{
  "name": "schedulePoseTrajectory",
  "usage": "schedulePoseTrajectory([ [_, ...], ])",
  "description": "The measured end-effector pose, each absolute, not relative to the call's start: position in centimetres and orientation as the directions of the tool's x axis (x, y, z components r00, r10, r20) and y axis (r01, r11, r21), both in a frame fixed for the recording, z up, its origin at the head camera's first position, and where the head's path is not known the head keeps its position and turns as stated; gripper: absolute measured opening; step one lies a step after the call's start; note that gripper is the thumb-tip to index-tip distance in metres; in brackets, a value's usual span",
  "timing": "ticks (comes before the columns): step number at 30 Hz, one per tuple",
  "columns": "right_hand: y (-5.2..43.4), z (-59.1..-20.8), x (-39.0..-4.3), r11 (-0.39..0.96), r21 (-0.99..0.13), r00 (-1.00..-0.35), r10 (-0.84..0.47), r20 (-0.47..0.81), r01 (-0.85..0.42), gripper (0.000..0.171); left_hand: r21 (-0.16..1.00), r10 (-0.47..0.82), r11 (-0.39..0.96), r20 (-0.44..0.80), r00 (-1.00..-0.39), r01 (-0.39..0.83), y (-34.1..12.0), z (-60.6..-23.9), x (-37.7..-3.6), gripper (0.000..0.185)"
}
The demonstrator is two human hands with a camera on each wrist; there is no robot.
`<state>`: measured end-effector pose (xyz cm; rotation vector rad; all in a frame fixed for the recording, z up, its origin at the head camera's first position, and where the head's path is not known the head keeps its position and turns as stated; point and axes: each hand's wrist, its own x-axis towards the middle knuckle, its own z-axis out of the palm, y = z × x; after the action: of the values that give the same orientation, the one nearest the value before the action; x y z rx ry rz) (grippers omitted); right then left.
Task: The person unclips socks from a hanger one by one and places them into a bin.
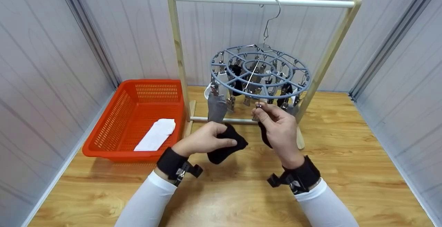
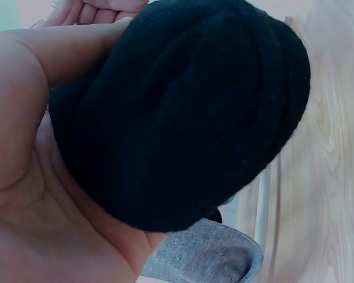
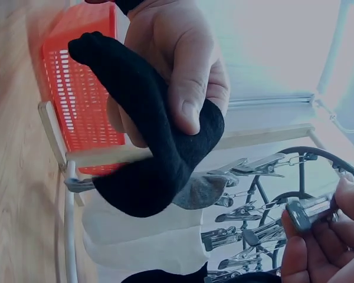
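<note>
White sleeves (image 1: 147,201) nearest; left hand (image 1: 203,139) grips a black sock (image 1: 222,152), right hand (image 1: 280,130) pinches a clip (image 3: 314,209) (best squeezed wide, sock edge flat).

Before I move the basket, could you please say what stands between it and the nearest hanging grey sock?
In the head view, the rack's left post stands between the red basket and grey sock.

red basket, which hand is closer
Left. The left hand holds a black sock just right of the red basket; the right hand is farther right, pinching a clip.
</note>
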<state>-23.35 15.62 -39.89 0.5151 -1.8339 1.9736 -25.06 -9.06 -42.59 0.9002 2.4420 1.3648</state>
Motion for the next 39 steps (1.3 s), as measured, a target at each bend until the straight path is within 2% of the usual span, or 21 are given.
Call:
schedulePoseTrajectory([
  [3, 15.6, -39.9, -23.2, -0.041, -0.849, -0.850, 0.039, 0.526, -0.527, 0.024, 0.823, 0.596, 0.396, 0.107, -0.796, 0.407, -9.1, -42.6, -25.1, 0.021],
  [7, 15.6, -40.0, -23.0, 0.047, -0.802, -0.803, 0.006, 0.596, -0.595, 0.034, 0.827, 0.596, 0.406, 0.081, -0.799, 0.388, -9.2, -42.4, -25.1, 0.021],
  [9, 15.7, -40.0, -22.9, 0.130, -0.748, -0.755, -0.009, 0.656, -0.651, 0.036, 0.828, 0.596, 0.411, 0.073, -0.800, 0.382, -9.3, -42.3, -25.1, 0.022],
  [13, 16.1, -39.9, -22.8, 0.377, -0.563, -0.614, -0.019, 0.789, -0.736, 0.034, 0.821, 0.593, 0.423, 0.069, -0.802, 0.384, -9.6, -42.2, -25.1, 0.023],
  [15, 16.4, -39.6, -22.8, 0.494, -0.462, -0.540, -0.020, 0.841, -0.737, 0.032, 0.818, 0.590, 0.428, 0.068, -0.805, 0.383, -9.7, -42.0, -25.1, 0.023],
  [18, 16.7, -39.3, -22.8, 0.579, -0.371, -0.464, -0.016, 0.885, -0.726, 0.031, 0.820, 0.581, 0.435, 0.062, -0.812, 0.373, -10.0, -41.8, -25.1, 0.022],
  [30, 17.4, -37.7, -22.2, 0.568, -0.314, -0.336, 0.068, 0.939, -0.761, 0.018, 0.840, 0.551, 0.414, 0.076, -0.831, 0.351, -11.3, -41.1, -25.1, 0.023],
  [39, 17.8, -37.3, -22.9, 0.600, -0.255, -0.230, 0.120, 0.966, -0.758, 0.033, 0.881, 0.487, 0.376, 0.075, -0.870, 0.287, -13.6, -39.8, -25.0, 0.025],
])
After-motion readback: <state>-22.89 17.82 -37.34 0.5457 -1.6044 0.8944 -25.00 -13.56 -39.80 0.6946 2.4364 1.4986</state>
